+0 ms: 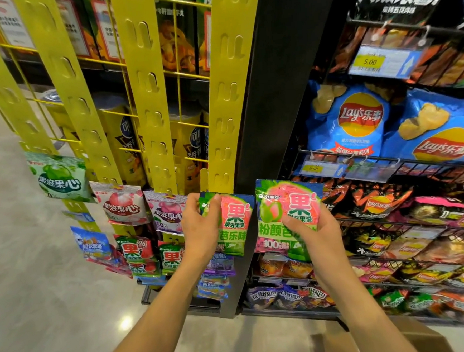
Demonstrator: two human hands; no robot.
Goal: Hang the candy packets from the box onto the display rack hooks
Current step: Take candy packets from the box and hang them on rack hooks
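Both hands are busy: the left hand [200, 227] has its fingers pinched around a green and pink candy packet [235, 225] right at the bottom of the rightmost yellow hook strip [231, 88], while the right hand [315, 225] grips a second packet [288, 216] just beside it, in front of the chip shelves [405, 161].

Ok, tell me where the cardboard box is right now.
In the head view the cardboard box sits on the floor at the bottom right, below the right hand and in front of the chip shelves.
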